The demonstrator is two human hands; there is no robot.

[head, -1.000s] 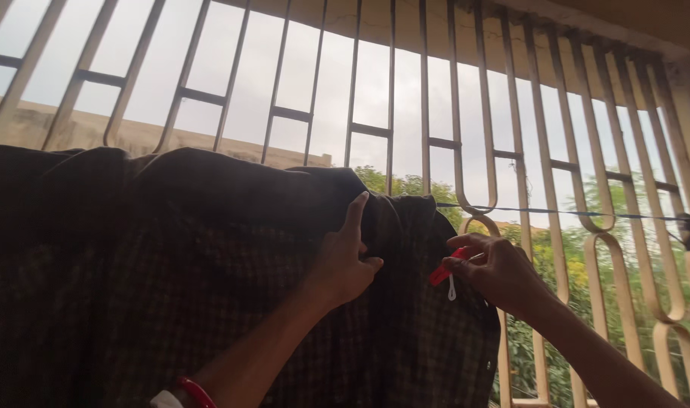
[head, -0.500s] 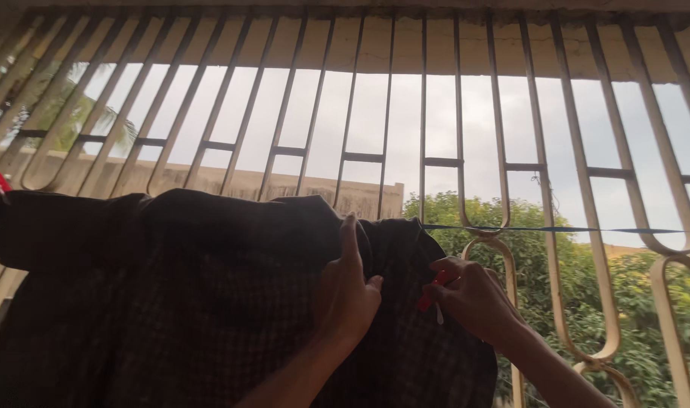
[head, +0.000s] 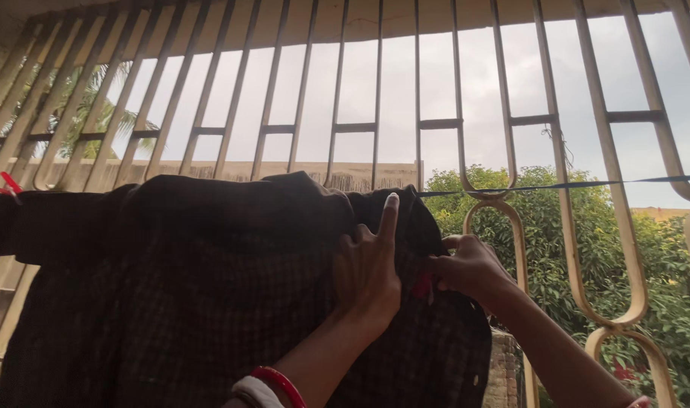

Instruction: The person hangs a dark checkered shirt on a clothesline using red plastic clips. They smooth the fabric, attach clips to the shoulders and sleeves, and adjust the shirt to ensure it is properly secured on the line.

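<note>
Since the earlier frame the right hand (head: 466,268) has drawn in against the left hand (head: 369,264), half hiding the red clothespin (head: 422,285) pinched in its fingers. The left hand presses flat, index finger raised, on the dark checked cloth (head: 209,287) draped over the clothesline (head: 572,183). Another red peg (head: 5,185) clips the cloth's far left end. Beyond stand the window grille (head: 504,113) and trees (head: 625,257).

One dark checked cloth (head: 209,287), two red pegs (head: 423,285).
</note>
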